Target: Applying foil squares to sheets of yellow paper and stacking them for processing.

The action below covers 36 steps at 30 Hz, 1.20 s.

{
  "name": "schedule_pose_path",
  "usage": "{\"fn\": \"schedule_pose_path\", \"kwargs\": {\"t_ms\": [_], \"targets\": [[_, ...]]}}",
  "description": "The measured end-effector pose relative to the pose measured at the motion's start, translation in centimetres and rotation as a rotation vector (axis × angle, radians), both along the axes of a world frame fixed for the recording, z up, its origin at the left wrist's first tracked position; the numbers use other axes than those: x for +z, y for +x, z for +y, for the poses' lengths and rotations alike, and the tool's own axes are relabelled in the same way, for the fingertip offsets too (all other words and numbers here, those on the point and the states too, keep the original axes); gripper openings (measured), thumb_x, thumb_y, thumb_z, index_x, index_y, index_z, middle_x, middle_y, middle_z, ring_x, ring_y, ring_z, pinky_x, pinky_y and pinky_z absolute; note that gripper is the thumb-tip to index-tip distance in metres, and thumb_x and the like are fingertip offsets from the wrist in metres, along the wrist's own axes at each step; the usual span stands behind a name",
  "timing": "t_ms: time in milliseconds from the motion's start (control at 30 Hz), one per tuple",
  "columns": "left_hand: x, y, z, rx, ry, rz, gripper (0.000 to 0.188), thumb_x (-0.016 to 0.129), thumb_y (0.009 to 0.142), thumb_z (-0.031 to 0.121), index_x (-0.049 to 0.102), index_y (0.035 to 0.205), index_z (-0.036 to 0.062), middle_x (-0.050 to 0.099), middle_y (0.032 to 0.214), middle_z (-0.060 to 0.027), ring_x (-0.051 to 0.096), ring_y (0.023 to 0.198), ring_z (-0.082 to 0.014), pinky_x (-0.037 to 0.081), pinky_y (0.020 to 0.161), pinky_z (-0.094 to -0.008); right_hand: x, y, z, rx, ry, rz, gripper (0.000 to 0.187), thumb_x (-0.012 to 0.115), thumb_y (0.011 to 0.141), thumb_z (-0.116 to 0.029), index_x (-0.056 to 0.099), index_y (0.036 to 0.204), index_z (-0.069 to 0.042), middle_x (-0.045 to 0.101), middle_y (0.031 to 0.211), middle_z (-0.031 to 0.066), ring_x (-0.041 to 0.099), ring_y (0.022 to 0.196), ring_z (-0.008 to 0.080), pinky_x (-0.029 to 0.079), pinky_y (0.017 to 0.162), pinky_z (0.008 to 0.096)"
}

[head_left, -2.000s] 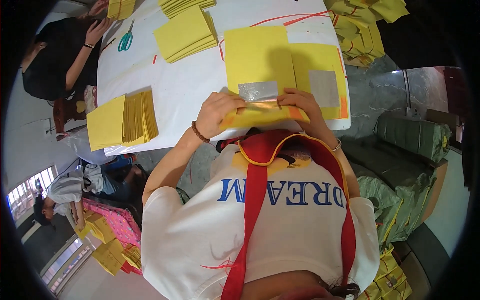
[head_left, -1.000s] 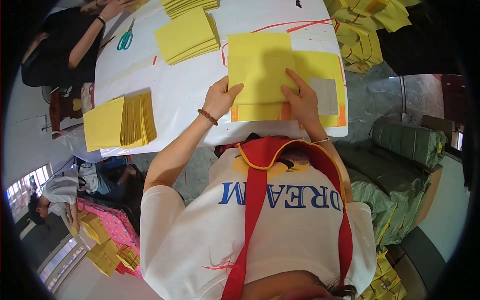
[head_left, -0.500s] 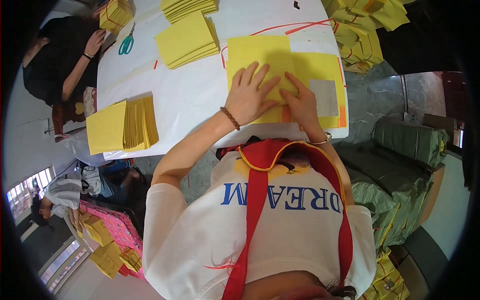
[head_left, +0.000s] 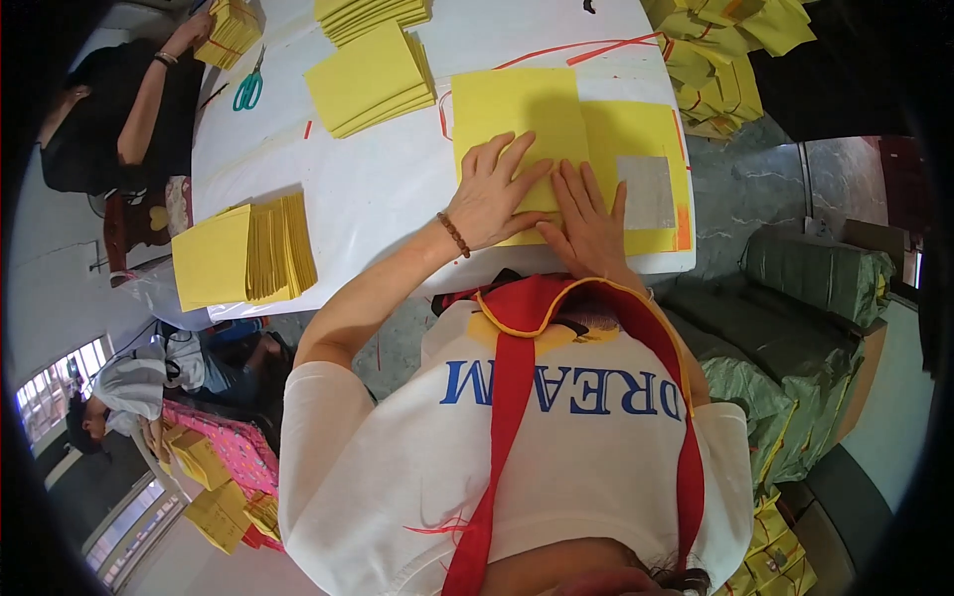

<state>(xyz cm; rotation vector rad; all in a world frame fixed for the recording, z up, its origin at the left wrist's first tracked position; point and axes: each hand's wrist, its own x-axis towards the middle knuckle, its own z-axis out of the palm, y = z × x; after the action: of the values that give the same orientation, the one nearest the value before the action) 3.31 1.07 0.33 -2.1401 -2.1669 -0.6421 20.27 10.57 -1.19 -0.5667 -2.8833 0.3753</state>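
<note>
A sheet of yellow paper (head_left: 517, 104) lies on the white table, partly over a second yellow sheet (head_left: 631, 124) at its right. That second sheet carries a grey rectangle (head_left: 646, 194) and an orange mark near its lower right corner. My left hand (head_left: 494, 197) rests on the left sheet with fingers spread, a brown bead bracelet at the wrist. Just right of it, my right hand (head_left: 586, 219) lies flat, fingers stretched out, across the edge where the sheets overlap. Neither hand grips anything; my palms and fingers hide the lower part of the left sheet.
Yellow paper stacks lie at the left (head_left: 248, 253) and top middle (head_left: 368, 79). Green-handled scissors (head_left: 248, 91) and red strips (head_left: 611, 50) are on the table. A co-worker's arm (head_left: 149, 109) reaches a yellow bundle (head_left: 229, 35). Green wrapped bales (head_left: 785, 318) stand at the right.
My right hand has shifted slightly left and flattened, its fingers now stretched away from me. My left hand stays nearly in place. The co-worker's hand at the upper left has moved up to the bundle.
</note>
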Motion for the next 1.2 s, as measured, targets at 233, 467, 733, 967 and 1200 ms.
{"fn": "schedule_pose_path", "kwargs": {"t_ms": [233, 467, 733, 967, 1200], "targets": [[0.3, 1.4, -0.2, 0.001, -0.084, 0.258, 0.054, 0.065, 0.074, 0.025, 0.051, 0.121, 0.0029, 0.05, 0.116, -0.0128, 0.05, 0.098, -0.0272, 0.042, 0.078, -0.0363, 0.7, 0.0, 1.3, 0.038, -0.328, 0.019, 0.057, 0.043, 0.093, -0.037, 0.035, 0.137, -0.001, 0.03, 0.145, 0.0121, 0.022, 0.137, 0.0293, 0.014, 0.108, 0.0553], [2.6, -1.7, -0.1, -0.009, 0.041, -0.181, 0.043, 0.056, 0.068, -0.001, 0.057, 0.111, -0.0002, 0.061, 0.091, -0.0146, 0.056, 0.079, -0.0285, 0.048, 0.068, -0.0376, 2.2, 0.5, 1.8, -0.239, -1.049, 0.658, 0.043, 0.034, 0.098, -0.023, 0.041, 0.133, 0.001, 0.04, 0.138, 0.0158, 0.034, 0.131, 0.0252, 0.024, 0.107, 0.0313], [5.1, -14.7, -2.5, 0.386, 0.362, 0.259, 0.053, 0.056, 0.071, -0.005, 0.055, 0.122, 0.0118, 0.062, 0.109, -0.0085, 0.057, 0.095, -0.0268, 0.044, 0.08, -0.0375, 0.1, 1.5, 1.2, -0.304, -1.072, 0.643, 0.036, 0.038, 0.096, -0.018, 0.048, 0.125, 0.001, 0.051, 0.126, 0.0135, 0.045, 0.119, 0.0218, 0.032, 0.101, 0.0307], [-4.0, -21.1, -2.9, 0.487, 0.133, 0.566, 0.044, 0.055, 0.079, 0.013, 0.052, 0.122, 0.0181, 0.058, 0.117, 0.0007, 0.055, 0.098, -0.0206, 0.038, 0.083, -0.0384, -0.7, 0.8, 0.7, -0.279, -0.983, 0.571, 0.029, 0.043, 0.094, -0.014, 0.055, 0.117, 0.0, 0.056, 0.118, 0.0129, 0.049, 0.114, 0.0226, 0.035, 0.098, 0.0314], [-4.2, -20.6, -1.9, 0.477, -0.067, 0.454, 0.047, 0.054, 0.079, 0.012, 0.048, 0.125, 0.0161, 0.053, 0.121, -0.0035, 0.05, 0.105, -0.0229, 0.037, 0.084, -0.0409, -1.1, 0.9, 0.7, -0.236, -0.861, 0.605, 0.025, 0.051, 0.089, -0.01, 0.058, 0.111, -0.001, 0.056, 0.118, 0.0132, 0.05, 0.113, 0.0246, 0.037, 0.098, 0.033]]}}
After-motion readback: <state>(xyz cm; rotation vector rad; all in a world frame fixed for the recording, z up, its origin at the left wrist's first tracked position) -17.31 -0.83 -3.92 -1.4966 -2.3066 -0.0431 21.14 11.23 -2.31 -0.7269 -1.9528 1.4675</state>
